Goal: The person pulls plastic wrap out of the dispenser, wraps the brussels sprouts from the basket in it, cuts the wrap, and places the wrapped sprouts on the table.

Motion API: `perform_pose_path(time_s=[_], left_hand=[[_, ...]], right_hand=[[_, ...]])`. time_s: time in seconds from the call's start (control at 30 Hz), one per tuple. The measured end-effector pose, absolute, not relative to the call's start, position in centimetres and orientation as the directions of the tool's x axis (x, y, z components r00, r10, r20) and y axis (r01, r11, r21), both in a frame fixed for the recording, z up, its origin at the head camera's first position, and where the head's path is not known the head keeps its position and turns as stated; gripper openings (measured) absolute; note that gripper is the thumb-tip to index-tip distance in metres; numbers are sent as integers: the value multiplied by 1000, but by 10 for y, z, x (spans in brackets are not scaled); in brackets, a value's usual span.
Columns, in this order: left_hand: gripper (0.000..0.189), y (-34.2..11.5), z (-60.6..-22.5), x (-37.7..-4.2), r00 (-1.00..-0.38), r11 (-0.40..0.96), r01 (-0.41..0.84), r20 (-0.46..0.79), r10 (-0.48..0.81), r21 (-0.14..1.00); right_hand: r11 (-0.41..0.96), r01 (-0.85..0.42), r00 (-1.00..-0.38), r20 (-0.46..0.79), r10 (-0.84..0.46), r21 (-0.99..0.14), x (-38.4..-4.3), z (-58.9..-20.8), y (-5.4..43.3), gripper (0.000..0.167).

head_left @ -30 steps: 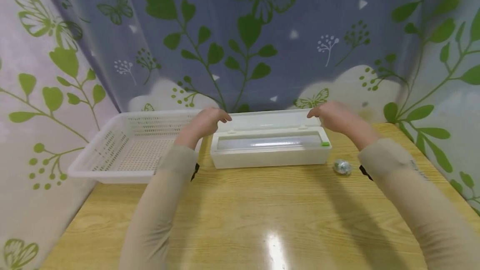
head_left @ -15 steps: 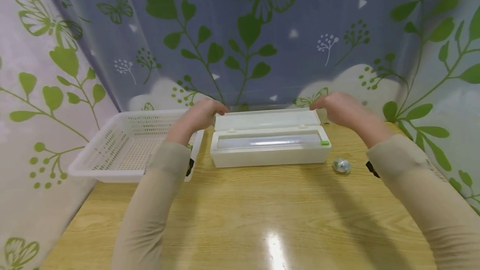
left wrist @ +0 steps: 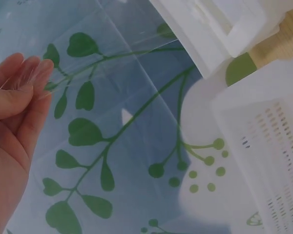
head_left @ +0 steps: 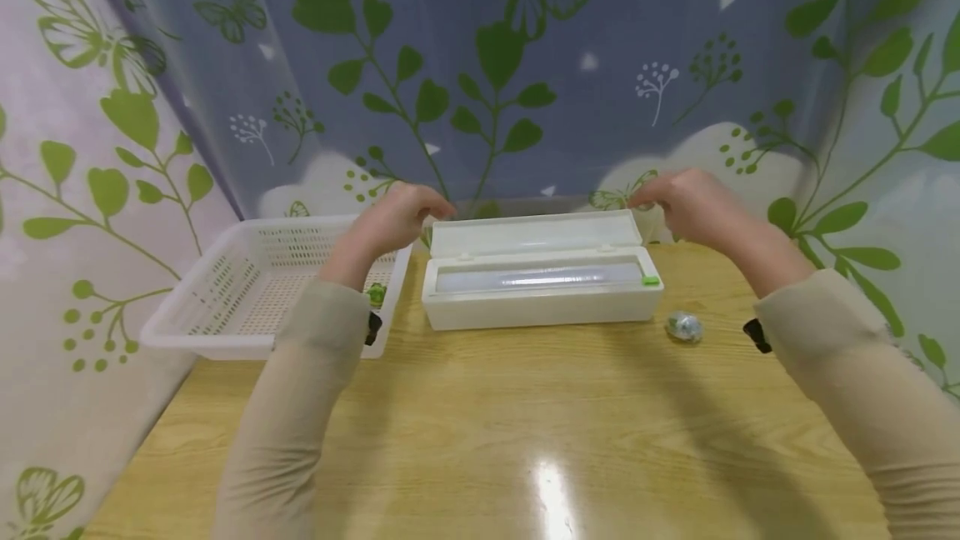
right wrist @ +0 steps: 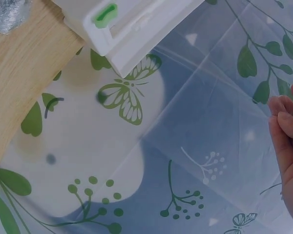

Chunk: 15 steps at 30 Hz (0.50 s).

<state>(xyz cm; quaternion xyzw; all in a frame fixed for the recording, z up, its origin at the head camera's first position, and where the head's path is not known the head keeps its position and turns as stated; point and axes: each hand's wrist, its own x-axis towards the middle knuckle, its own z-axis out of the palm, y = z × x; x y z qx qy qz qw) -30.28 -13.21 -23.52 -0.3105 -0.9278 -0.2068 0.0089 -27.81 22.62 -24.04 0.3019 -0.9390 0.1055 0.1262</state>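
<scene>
A long white plastic wrap dispenser stands on the table with its lid raised toward the curtain. A roll lies inside, and a green slider sits at its right end. Beyond the raised lid, my left hand pinches one side of a clear sheet of plastic wrap between thumb and fingers. My right hand pinches the other side of it, seen also in the right wrist view. Creased and nearly invisible, the film spreads from the dispenser's back edge to both hands.
A white perforated basket stands to the left, partly behind my left forearm, with a small green item in it. On the right lies a crumpled clear plastic ball. Behind the table hangs a leaf-patterned curtain.
Both hands have risen a little and moved apart, away from the dispenser's lid. The green item in the basket has come into view beside my left sleeve.
</scene>
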Motion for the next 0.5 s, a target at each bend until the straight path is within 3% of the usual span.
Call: perform_pose_path(time_s=[0.2, 0.33, 0.5], left_hand=[[24, -135, -232, -300, -764, 672, 646, 294, 575, 363], [15, -133, -229, -296, -791, 706, 609, 338, 509, 362], [19, -131, -224, -293, -799, 768, 574, 403, 447, 285]], right_hand=[[761, -643, -704, 458, -544, -86, -277, -238, 228, 21], [797, -595, -733, 477, -485, -103, -274, -236, 226, 20], [837, -534, -761, 499, -415, -117, -267, -233, 221, 25]])
